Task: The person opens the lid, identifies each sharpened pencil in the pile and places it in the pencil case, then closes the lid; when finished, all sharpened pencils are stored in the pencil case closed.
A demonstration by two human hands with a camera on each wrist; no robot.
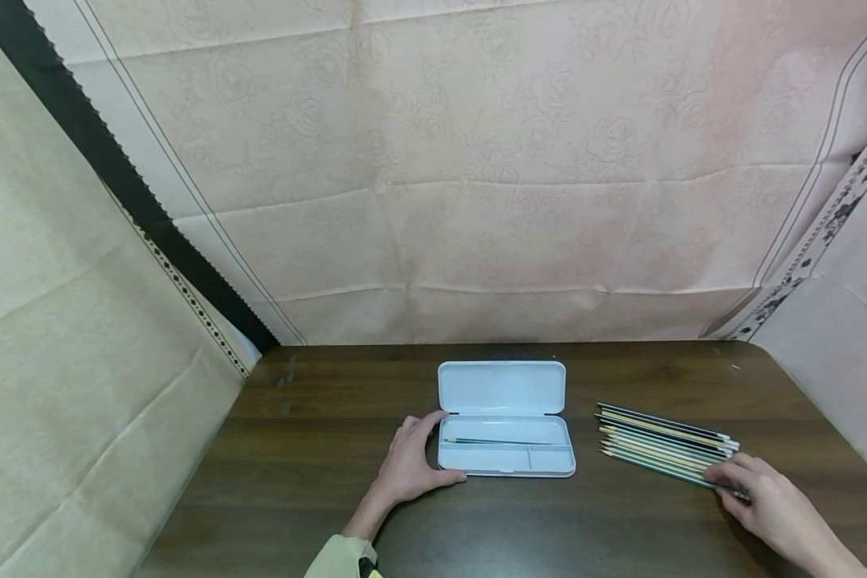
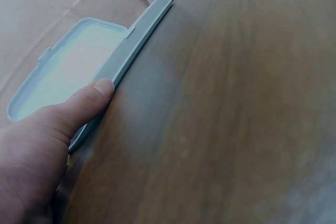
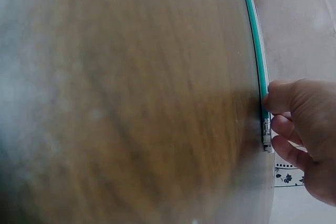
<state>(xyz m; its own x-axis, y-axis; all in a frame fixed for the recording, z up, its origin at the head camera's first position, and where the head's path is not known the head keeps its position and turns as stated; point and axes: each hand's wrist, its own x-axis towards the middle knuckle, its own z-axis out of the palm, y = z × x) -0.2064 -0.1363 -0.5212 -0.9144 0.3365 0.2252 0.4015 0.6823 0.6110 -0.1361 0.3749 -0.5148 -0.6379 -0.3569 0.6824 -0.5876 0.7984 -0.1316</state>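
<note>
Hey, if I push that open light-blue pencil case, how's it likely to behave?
The pencil case would probably slide rather than tip, since its shallow base sits flat on the table. Its lid may swing, being folded open. The pencil inside could shift, as there's bare space beside it.

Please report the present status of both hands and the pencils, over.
Left hand holds pencil case, left end. Right hand pinches nearest green pencil. One pencil inside; others on table, right of case. No obstacle visible between.
</note>
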